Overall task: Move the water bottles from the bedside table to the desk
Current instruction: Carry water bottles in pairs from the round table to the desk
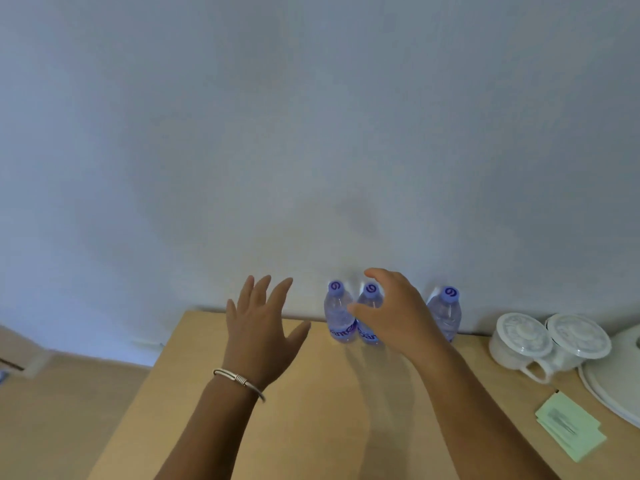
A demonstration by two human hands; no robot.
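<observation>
Three clear water bottles with purple caps stand upright against the wall at the back of a light wooden tabletop (311,410): the left bottle (337,315), the middle bottle (367,317) and the right bottle (446,313). My right hand (394,313) hovers in front of the middle bottle with fingers loosely curved and spread, holding nothing and partly hiding that bottle. My left hand (261,327), with a metal bracelet on the wrist, is raised to the left of the bottles with fingers straight and spread.
Two white lidded cups (550,341) stand at the right beside a white tray (616,386). Pale green paper packets (569,424) lie near the right front. The tabletop's left edge runs diagonally, with a lower wooden surface (52,410) beyond it.
</observation>
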